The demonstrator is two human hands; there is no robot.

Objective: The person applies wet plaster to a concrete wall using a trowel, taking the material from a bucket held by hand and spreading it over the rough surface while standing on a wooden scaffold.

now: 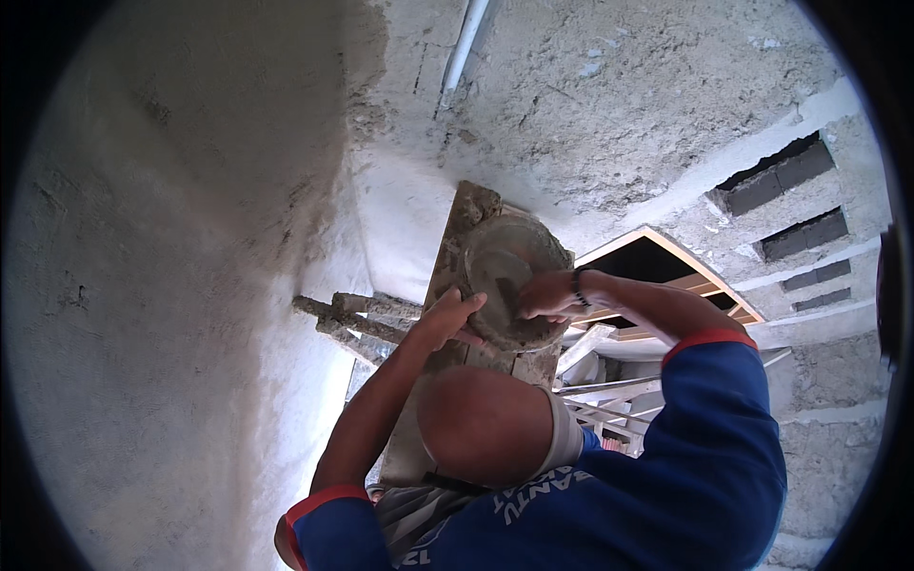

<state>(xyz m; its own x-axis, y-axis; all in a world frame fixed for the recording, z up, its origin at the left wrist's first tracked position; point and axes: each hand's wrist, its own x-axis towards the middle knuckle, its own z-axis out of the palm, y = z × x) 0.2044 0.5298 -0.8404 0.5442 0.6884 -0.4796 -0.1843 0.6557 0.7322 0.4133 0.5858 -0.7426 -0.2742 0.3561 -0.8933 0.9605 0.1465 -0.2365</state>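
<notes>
1. A round grey basin (545,238), its rim crusted with dried mortar, rested on a wooden board (443,357) near the middle of the view, between the person's two hands.
2. Inside the basin lay a smooth grey mix (497,269), with a darker patch close to the right fingertips; whether that patch was a tool or part of the mix, I could not tell.
3. The left hand (445,321) had hold of the basin at its lower left edge. Its thumb lay along the rim, apart from the other fingers, which bent against the outer side and were partly hidden.
4. The right hand (550,296) reached over the opposite side into the basin. Its fingers curled inward and pointed down, nearly together; I could not tell whether they gripped anything. A dark beaded bracelet (578,286) circled that wrist.
5. The only writing that could be made out was pale lettering and numerals printed on the dark blue shirt (705,466), set at a slant and partly lost in folds. Red bands edged its sleeves.
6. Mortar-caked poles (360,324) jutted out left of the board, near the plastered wall (162,314).
7. Beyond the right forearm were a wood-framed opening (700,274) and dark rectangular slots (779,179) in rough masonry. A pale pipe (464,48) ran down at the top.
</notes>
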